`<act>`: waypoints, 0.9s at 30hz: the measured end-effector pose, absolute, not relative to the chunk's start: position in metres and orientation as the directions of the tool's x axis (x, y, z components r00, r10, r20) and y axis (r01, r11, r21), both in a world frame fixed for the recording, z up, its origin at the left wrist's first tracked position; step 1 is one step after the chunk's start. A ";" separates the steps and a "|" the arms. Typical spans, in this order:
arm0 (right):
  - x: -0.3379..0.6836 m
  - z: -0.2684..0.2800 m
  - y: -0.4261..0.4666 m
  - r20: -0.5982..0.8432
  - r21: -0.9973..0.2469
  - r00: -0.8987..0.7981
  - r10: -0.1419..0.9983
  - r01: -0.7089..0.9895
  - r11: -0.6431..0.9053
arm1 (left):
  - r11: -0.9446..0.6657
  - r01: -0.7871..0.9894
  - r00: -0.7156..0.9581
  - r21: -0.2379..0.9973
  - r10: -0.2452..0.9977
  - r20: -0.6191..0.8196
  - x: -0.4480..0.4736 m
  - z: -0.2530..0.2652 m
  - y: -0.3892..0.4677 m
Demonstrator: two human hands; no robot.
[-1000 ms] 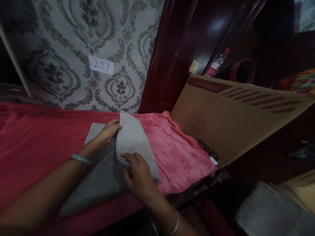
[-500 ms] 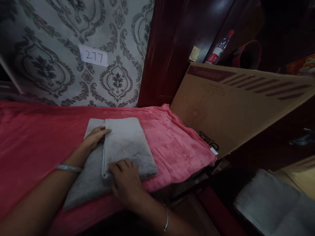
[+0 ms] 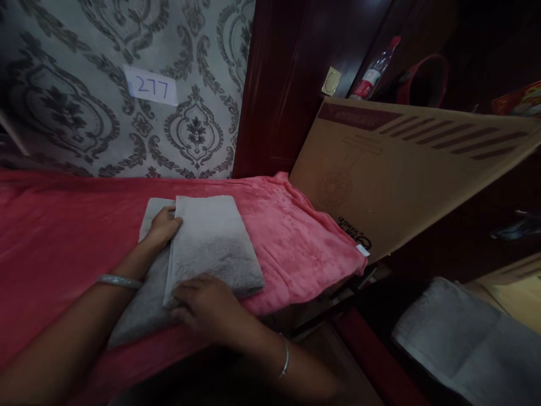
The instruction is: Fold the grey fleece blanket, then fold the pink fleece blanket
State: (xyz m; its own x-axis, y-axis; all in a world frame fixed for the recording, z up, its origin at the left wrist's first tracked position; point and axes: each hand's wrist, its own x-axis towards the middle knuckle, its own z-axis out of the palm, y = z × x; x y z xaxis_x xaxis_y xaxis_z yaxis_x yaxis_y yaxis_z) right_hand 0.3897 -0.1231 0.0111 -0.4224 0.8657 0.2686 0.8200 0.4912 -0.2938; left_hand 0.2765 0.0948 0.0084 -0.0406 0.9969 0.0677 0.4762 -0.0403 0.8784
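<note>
1. head view, left grip: the bare left grip (image 3: 164,225), with a pale, smooth bangle (image 3: 120,281) on its wrist, is closed on the upper layer's left edge of a soft gray folded fabric piece (image 3: 215,242), fingers at the edge and thumb on top.
2. head view, right grip: the bare right grip (image 3: 209,307), with a thin silvery bracelet (image 3: 285,358) on its wrist, touches the near edge of the same fabric with bent fingers; blur hides whether it is pinching or only resting.
3. head view, the fabric: it lies between and under both grips, its upper layer spreading to the right of the left grip, its lower layer showing below and to the left.
4. head view, around the grips: a plush pinkish-red blanket (image 3: 296,248) lies beneath the fabric; beyond the left grip stands gray patterned wallpaper (image 3: 194,129) bearing a white paper slip marked 277 (image 3: 152,84).
5. head view, to the right of both grips: a large brown cardboard box (image 3: 401,186) with upside-down lettering, a clear red-capped plastic bottle (image 3: 372,73) behind its top edge, and, lower down, another gray cloth (image 3: 469,338).
</note>
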 end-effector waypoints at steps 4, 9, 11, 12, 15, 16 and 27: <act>0.438 0.040 -0.112 0.333 -0.422 -0.221 0.916 0.834 0.355 | -0.059 0.589 -0.008 0.806 0.997 0.079 0.275 0.023 0.099; 0.458 0.030 -0.090 0.270 -0.304 -0.178 0.946 0.917 0.259 | -0.577 0.667 0.403 0.471 0.811 0.423 0.294 0.032 0.091; 0.448 0.012 -0.090 0.183 -0.272 -0.254 0.950 0.915 0.297 | -0.679 0.648 0.574 0.345 0.733 0.365 0.301 0.021 0.085; 0.443 0.003 -0.092 0.158 -0.270 -0.279 0.947 0.911 0.313 | -0.680 0.668 0.612 0.302 0.733 0.296 0.303 0.013 0.083; 0.433 -0.012 -0.100 0.152 -0.287 -0.278 0.948 0.906 0.312 | -0.641 0.744 0.626 0.189 0.768 0.138 0.301 -0.012 0.078; 0.432 -0.014 -0.102 0.154 -0.295 -0.276 0.949 0.904 0.311 | -0.639 0.751 0.626 0.166 0.769 0.128 0.299 -0.017 0.078; 0.432 -0.013 -0.107 0.144 -0.344 -0.308 0.940 0.875 0.340 | -0.610 0.769 0.588 0.191 0.792 0.164 0.295 -0.016 0.064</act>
